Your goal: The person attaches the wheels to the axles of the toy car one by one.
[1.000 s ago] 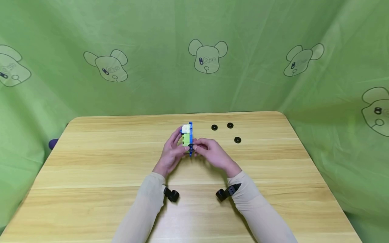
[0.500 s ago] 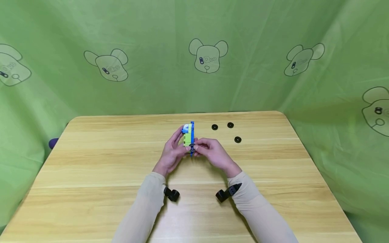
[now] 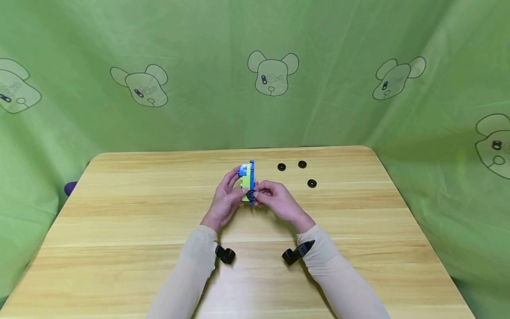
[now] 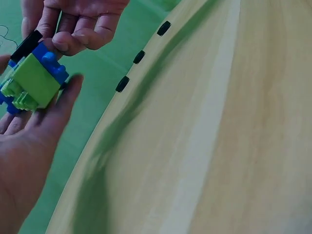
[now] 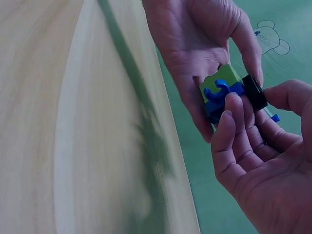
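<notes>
A: Where does the block model (image 3: 245, 180) sit?
B: Up between the two hands. Left hand (image 3: 224, 203) on its left side, right hand (image 3: 280, 201) on its right. Lime-green bricks face the left palm; a blue strip runs along the right side.

A: And the black wheel (image 3: 250, 195)?
B: At the near part of the model, over the blue strip, between the two thumbs. Right wrist view gives it edge-on, right thumb (image 5: 287, 93) against its face.

A: Fingers?
B: Left: curved round the model, spread no wider than its body, gripping it. Right: narrow, thumb and bent fingers at the wheel, pinching it; the other fingers curl beneath the blue parts, near a blue hook (image 5: 220, 88).

A: Anything nearby?
B: Three loose black rings, (image 3: 281, 167) (image 3: 302, 164) (image 3: 312, 183) well apart from the hands, toward the far edge of the wooden table (image 3: 139, 221).

A: What's unclear?
B: Whether the wheel is seated on the model; cannot tell. Some left fingers pass behind the bricks in the head view. Left wrist view crops the model at its left border and the right hand at the top.
</notes>
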`<state>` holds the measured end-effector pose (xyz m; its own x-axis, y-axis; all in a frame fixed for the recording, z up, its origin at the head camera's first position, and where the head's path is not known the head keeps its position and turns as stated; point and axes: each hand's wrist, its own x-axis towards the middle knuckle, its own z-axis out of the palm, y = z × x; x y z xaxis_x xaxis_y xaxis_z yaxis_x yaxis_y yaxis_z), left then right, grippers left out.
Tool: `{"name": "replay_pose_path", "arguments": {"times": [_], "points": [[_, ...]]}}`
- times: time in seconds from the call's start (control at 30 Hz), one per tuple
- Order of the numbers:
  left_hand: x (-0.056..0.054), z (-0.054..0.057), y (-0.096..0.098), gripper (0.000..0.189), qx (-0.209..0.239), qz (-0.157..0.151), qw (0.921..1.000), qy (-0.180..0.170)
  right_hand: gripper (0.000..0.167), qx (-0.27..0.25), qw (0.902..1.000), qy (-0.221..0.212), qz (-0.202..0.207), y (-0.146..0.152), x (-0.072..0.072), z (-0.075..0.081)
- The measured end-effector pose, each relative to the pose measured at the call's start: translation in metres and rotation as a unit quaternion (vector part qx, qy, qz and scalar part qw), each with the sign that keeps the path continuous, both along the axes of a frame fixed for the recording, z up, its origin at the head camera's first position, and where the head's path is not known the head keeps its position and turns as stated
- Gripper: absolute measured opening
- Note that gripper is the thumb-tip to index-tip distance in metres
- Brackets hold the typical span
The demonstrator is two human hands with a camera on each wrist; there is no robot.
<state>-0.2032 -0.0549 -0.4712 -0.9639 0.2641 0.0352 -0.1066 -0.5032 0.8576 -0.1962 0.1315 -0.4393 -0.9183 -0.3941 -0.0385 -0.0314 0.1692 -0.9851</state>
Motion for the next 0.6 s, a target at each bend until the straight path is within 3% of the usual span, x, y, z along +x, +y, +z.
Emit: {"name": "replay_pose_path", "arguments": {"times": [0.2, 0.6], "points": [[-0.0047, 0.0007, -0.0041, 0.058, -0.047, 0.037, 0.9982, -0.001, 0.020, 0.011, 0.9999, 0.008, 0.007, 0.0021, 0.0016, 0.0002], [-0.0079, 0.0081, -0.0064, 0.051, -0.088, 0.052, 0.9948, -0.001, 0.019, 0.029, 0.9986, 0.021, 0.039, 0.0056, 0.0036, -0.0017]]}}
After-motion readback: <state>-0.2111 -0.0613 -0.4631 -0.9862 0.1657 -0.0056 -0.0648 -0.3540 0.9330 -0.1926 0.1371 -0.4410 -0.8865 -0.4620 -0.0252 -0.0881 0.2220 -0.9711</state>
